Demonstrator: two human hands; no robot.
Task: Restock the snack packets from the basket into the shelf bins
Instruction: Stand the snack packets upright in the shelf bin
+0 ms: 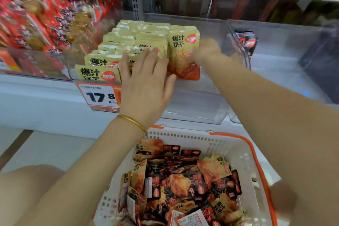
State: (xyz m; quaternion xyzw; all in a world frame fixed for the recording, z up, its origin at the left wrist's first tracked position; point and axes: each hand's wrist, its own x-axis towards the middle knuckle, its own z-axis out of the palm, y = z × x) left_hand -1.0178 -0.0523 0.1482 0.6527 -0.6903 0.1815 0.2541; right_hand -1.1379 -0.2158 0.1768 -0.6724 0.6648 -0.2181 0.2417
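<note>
Yellow packets [117, 42] crowd one clear bin [200, 102]; left hand [145, 82] flat on them, fingers straight; right hand [206, 51], blurred, gripping one upright packet [182, 51]. One white basket [183, 135] below.

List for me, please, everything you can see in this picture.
yellow packets: many, yellow, rowed in middle bin
upright packet: one, yellow-orange, right of those rows
red packets: many, red, left bin
black packet: one, black, right bin
price tag: one, orange-white, middle bin's front
basket: one, white with orange handles, below bins
loose packets: many, yellow and black, in basket
bracelet: one, gold, left wrist
left hand: one, flat against yellow rows
right hand: one, blurred, grips upright packet
</note>
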